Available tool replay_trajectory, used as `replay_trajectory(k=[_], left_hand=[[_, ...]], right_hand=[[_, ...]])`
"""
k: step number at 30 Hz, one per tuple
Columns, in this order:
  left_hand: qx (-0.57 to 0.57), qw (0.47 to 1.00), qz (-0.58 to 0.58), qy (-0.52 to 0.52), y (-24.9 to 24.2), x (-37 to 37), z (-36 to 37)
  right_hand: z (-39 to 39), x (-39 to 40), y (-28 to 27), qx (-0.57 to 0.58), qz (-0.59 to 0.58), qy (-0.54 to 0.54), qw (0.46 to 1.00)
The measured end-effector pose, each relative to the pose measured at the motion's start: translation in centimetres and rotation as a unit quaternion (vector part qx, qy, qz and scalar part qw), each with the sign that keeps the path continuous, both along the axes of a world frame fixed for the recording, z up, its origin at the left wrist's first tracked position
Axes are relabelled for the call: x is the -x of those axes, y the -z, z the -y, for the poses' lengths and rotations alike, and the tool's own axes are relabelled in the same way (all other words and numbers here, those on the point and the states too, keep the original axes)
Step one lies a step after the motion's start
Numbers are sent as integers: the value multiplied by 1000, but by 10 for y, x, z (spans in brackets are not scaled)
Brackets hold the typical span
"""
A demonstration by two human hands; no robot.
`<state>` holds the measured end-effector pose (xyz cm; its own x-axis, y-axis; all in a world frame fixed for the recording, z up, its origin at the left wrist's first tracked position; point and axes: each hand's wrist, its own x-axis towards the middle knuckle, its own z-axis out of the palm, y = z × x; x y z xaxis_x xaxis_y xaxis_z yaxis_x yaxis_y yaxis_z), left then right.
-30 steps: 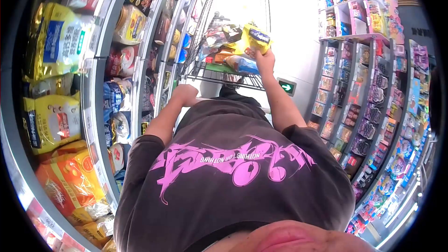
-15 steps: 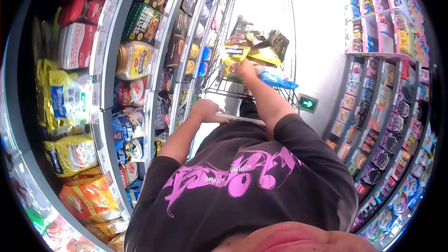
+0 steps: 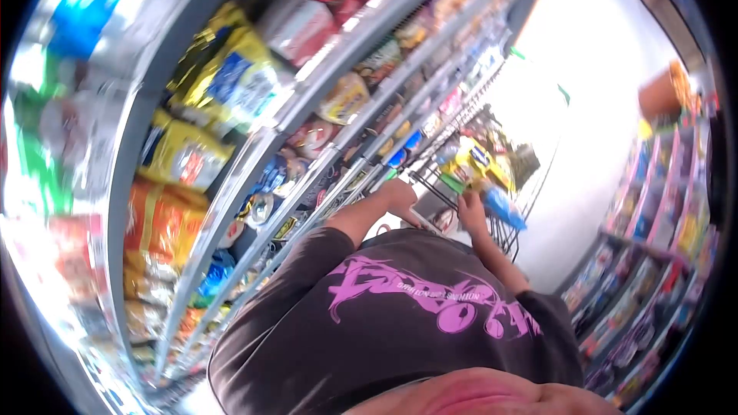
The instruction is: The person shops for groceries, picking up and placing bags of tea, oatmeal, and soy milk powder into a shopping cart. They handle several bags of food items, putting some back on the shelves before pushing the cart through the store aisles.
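My left hand (image 3: pixel 399 196) is closed around the pale handle (image 3: pixel 422 220) of a shopping cart, close to my waist. At the near end of the cart's wire basket (image 3: pixel 507 240) is my right hand (image 3: pixel 472 214), its fingers curled. A small green thing (image 3: pixel 452 183) shows beside those fingers; blur hides whether they grip it. Yellow bags (image 3: pixel 478 160) lie in the basket beyond the hand. A blue-and-white package (image 3: pixel 503 207) lies just right of it, and a dark packet (image 3: pixel 524 161) sits further in.
Shelves (image 3: pixel 288 111) of bagged and jarred goods run close along my left, with yellow bags (image 3: pixel 188 152) and orange bags (image 3: pixel 165 215). To my right stands a rack (image 3: pixel 653 184) of small packaged items. A brown container (image 3: pixel 665 92) is at the far right.
My view has turned, so the shelves and cart appear tilted. My right hand has drawn back from the yellow bag in the cart to the basket's near end. My left hand stays on the handle.
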<state>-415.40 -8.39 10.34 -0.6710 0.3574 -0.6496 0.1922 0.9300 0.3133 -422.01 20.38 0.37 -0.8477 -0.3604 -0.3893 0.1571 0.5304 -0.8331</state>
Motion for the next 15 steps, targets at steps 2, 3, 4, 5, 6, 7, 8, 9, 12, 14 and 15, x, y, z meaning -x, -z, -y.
replay_trajectory(k=[2,3,4,5,6,7,8,9,12,14,15], left_hand=[[-9,1000,-14,-9,17,-4,0],[1,1000,6,-15,16,-2,-2],[-1,997,34,-63,17,-3,-5],[-54,992,-16,-109,23,-9,-5],[-106,981,-66,-152,31,-16,-6],[-240,922,-200,-231,38,-25,-6],[-270,875,-264,-302,-25,-21,-9],[-272,814,-365,-362,-70,-20,-11],[-97,625,-663,-400,-221,-17,17],[-51,497,-721,-479,-264,-30,54],[-29,441,-730,-522,-285,-36,71]], right_hand=[[-17,-16,-32,13,-29,-89,995],[-25,-23,-39,-9,-61,-149,987],[-30,-24,-45,-30,-94,-204,974],[-35,-19,-40,14,-63,-215,975],[-39,-11,-24,57,-29,-224,972],[-42,-3,-8,100,7,-233,967],[-43,1,3,92,2,-236,968],[-44,6,13,84,-3,-238,968],[-37,19,6,91,-14,-242,966],[-42,24,10,108,-3,-234,966],[-42,25,8,113,14,-236,965]])
